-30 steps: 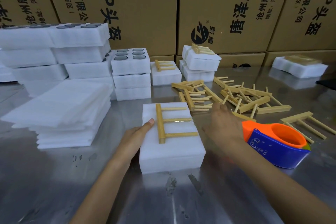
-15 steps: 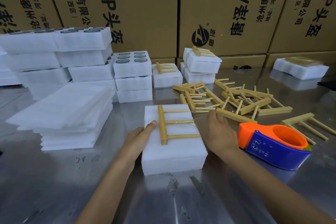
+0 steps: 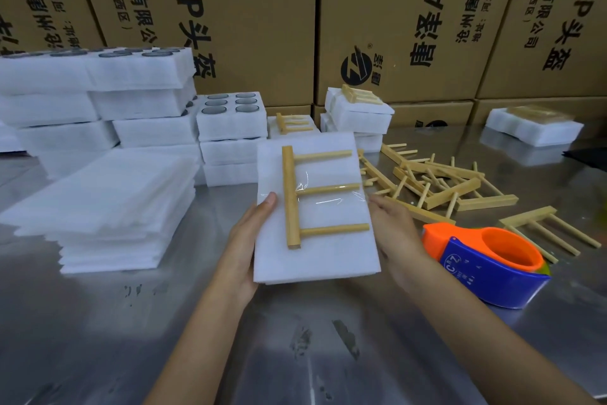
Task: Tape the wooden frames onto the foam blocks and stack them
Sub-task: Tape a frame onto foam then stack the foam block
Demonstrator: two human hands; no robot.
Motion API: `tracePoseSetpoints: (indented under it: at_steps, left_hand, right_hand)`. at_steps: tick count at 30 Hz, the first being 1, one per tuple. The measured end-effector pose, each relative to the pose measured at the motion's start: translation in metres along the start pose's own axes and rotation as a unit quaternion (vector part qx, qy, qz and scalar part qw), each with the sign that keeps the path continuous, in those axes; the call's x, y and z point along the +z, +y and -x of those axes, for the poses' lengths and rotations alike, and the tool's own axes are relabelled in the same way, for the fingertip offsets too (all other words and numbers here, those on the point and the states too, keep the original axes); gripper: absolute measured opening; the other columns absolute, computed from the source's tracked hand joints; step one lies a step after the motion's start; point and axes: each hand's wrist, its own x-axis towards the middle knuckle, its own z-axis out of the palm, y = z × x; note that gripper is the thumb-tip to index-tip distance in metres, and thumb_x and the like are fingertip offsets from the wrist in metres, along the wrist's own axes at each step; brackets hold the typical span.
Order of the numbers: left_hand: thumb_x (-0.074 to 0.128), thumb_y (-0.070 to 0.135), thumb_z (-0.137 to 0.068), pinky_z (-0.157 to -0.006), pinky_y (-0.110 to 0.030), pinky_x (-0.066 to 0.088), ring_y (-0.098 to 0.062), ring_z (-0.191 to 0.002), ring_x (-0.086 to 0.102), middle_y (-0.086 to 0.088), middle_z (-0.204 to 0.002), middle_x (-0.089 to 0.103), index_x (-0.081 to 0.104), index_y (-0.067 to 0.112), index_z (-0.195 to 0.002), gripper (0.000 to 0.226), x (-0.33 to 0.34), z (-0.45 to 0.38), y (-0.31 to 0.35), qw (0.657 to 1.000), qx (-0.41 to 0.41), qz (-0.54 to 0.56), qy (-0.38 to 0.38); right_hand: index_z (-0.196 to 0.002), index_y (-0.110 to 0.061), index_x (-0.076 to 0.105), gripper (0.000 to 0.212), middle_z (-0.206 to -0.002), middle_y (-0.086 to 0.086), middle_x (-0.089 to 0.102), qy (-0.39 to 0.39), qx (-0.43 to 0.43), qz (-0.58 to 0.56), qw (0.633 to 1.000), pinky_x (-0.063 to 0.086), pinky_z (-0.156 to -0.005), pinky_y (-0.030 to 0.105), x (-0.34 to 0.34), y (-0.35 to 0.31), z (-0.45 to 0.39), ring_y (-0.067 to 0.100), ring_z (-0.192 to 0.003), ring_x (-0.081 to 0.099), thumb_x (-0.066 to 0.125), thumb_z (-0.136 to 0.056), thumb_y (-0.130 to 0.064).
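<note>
A white foam block (image 3: 315, 260) is held above the metal table, tilted toward me. A wooden frame (image 3: 290, 197) with three prongs lies on its top, and clear tape crosses the middle prong. My left hand (image 3: 244, 240) grips the block's left edge with the thumb on top. My right hand (image 3: 392, 230) grips its right edge. Two taped blocks (image 3: 358, 115) stand stacked at the back, with another taped block (image 3: 289, 127) to their left. Loose wooden frames (image 3: 443, 184) lie in a pile on the right.
An orange and blue tape dispenser (image 3: 486, 263) lies right of my right hand. Foam sheets (image 3: 105, 207) are piled on the left, with foam blocks with round holes (image 3: 230, 115) behind. Cardboard boxes (image 3: 394, 17) wall off the back. One more wrapped block (image 3: 532, 125) sits far right.
Both hands have closed on the block's sides and lifted it off the table, tilting it up toward me. The right hand came over from the dispenser's side.
</note>
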Motion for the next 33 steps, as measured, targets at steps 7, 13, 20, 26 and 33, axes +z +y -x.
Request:
tracePoseSetpoints:
  at_steps: [7, 13, 20, 26, 33]
  left_hand:
    - [0.049, 0.074, -0.087, -0.078, -0.042, 0.060, -0.029, -0.113, 0.068, -0.010, -0.124, 0.070, 0.073, 0.027, -0.120, 0.062, 0.002, 0.001, -0.018, 0.998, -0.032, 0.043, 0.022]
    - [0.055, 0.027, -0.095, -0.052, -0.031, 0.057, -0.026, -0.061, 0.070, -0.010, -0.075, 0.071, 0.070, 0.012, -0.084, 0.024, -0.004, -0.002, -0.020, 0.994, -0.038, 0.037, 0.091]
    - [0.055, 0.018, -0.092, -0.080, -0.038, 0.056, -0.028, -0.079, 0.069, -0.012, -0.091, 0.071, 0.069, 0.008, -0.106, 0.023, -0.011, -0.003, -0.013, 0.990, -0.055, 0.090, 0.096]
    - [0.057, 0.017, -0.090, -0.072, -0.036, 0.060, -0.024, -0.076, 0.073, -0.009, -0.090, 0.076, 0.069, 0.011, -0.109, 0.024, -0.016, -0.006, -0.011, 0.990, -0.033, 0.115, 0.076]
    - [0.056, 0.018, -0.093, -0.055, -0.030, 0.057, -0.025, -0.065, 0.069, -0.010, -0.082, 0.069, 0.069, 0.011, -0.094, 0.015, -0.012, -0.004, -0.013, 0.988, -0.018, 0.092, 0.123]
  right_hand:
    - [-0.095, -0.025, 0.073, 0.039, -0.093, 0.009, 0.077, -0.043, 0.139, -0.168, 0.975, 0.061, -0.061, 0.042, 0.005, 0.005, 0.001, 0.028, -0.082, 0.076, 0.057, -0.090, -0.060]
    - [-0.095, -0.026, 0.077, 0.042, -0.095, 0.010, 0.077, -0.051, 0.137, -0.163, 0.976, 0.059, -0.079, 0.050, 0.018, 0.007, 0.003, 0.031, -0.085, 0.075, 0.059, -0.084, -0.063]
    - [-0.096, -0.023, 0.075, 0.044, -0.086, 0.007, 0.078, -0.031, 0.135, -0.159, 0.977, 0.057, -0.051, 0.033, 0.021, 0.010, 0.002, 0.025, -0.073, 0.075, 0.060, -0.085, -0.062]
    - [-0.096, -0.024, 0.076, 0.045, -0.091, 0.007, 0.078, -0.028, 0.130, -0.168, 0.977, 0.058, -0.064, 0.037, 0.021, 0.013, 0.005, 0.027, -0.080, 0.076, 0.062, -0.082, -0.065]
    - [-0.107, -0.032, 0.073, 0.055, -0.103, 0.007, 0.076, -0.078, 0.130, -0.163, 0.975, 0.057, -0.086, 0.050, 0.020, 0.012, 0.006, 0.029, -0.094, 0.074, 0.051, -0.082, -0.076]
